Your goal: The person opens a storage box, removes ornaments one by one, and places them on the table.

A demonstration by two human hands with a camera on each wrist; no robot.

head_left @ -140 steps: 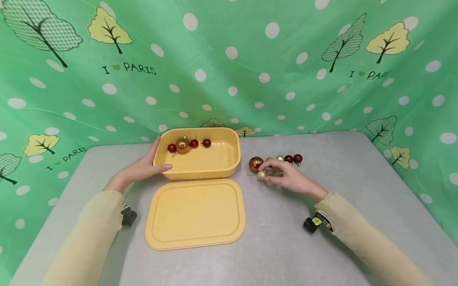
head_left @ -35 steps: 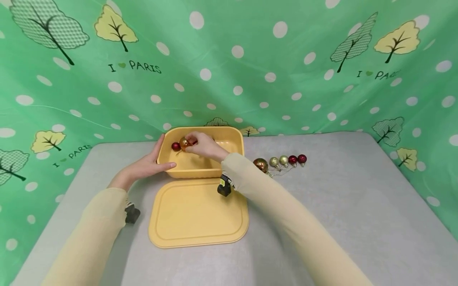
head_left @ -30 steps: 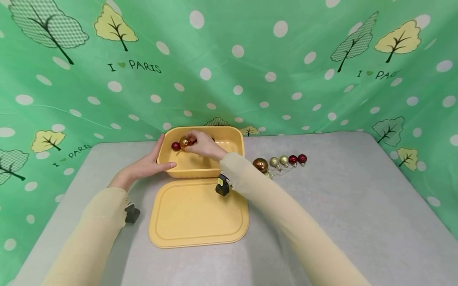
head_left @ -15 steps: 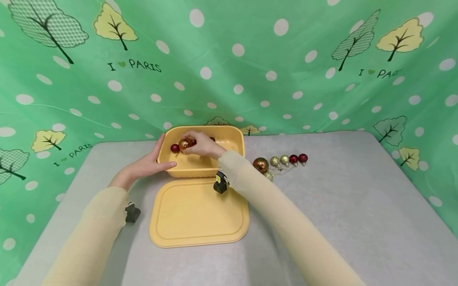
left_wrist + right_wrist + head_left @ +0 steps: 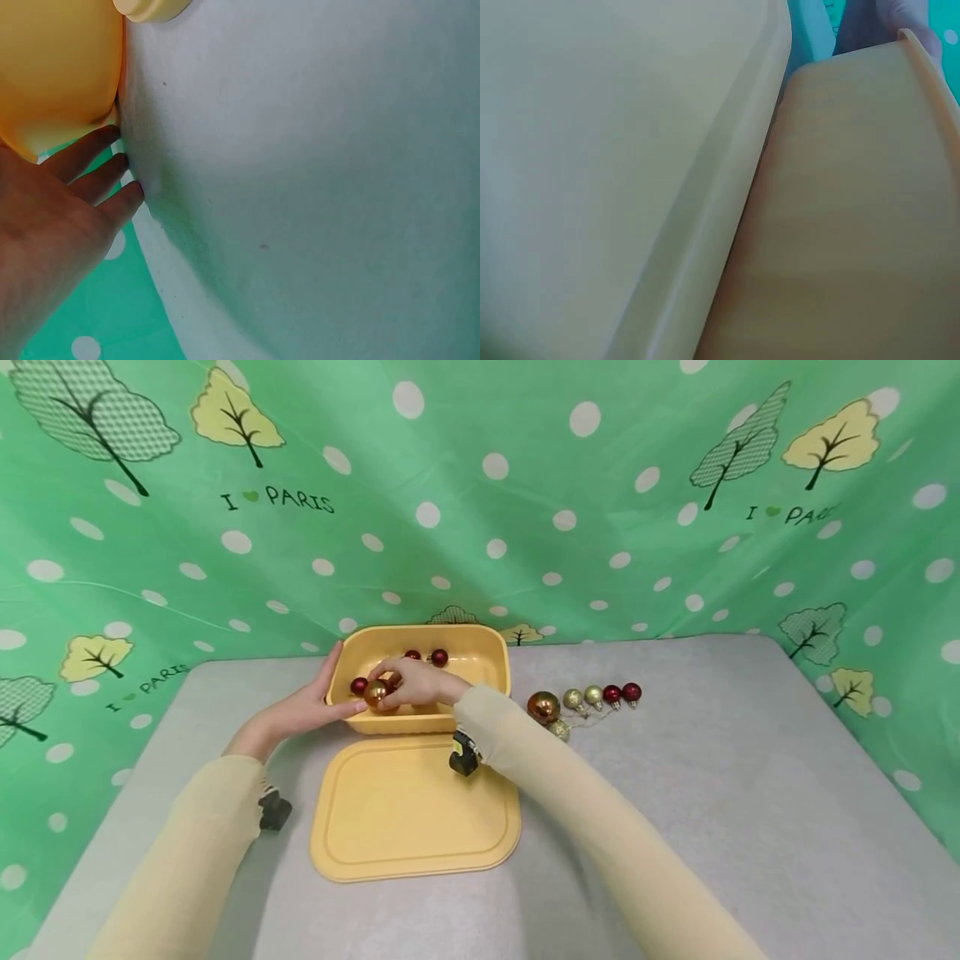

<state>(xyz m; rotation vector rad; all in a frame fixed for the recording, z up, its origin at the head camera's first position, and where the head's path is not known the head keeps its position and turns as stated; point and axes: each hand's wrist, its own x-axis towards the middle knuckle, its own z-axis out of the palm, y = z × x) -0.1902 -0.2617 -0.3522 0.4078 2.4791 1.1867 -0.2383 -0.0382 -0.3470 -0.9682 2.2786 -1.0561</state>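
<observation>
My left hand (image 5: 296,714) rests against the left end of a yellow plastic box (image 5: 412,724), its thumb over the front rim. In the left wrist view the fingers of that hand (image 5: 45,225) lie straight along the outer wall. Inside the box my right hand (image 5: 416,681) pinches a shiny gold-orange Christmas ball (image 5: 377,693) near the front left corner. A small dark red ball (image 5: 359,686) sits just left of it. Two more small red balls (image 5: 439,657) lie at the back. The right wrist view shows only the box wall (image 5: 855,187), the lid and part of the left hand.
The flat yellow lid (image 5: 416,810) lies in front of the box. To the right, a large copper-coloured ball (image 5: 543,707), a glittery gold ball (image 5: 558,730) and a row of small gold and red balls (image 5: 612,695) lie on the grey table. A green curtain (image 5: 525,527) hangs behind.
Before, the right hand was at the glittery gold ball on the table; it then reached into the box. Over the last half second it has drawn the gold-orange ball towards the box's front left.
</observation>
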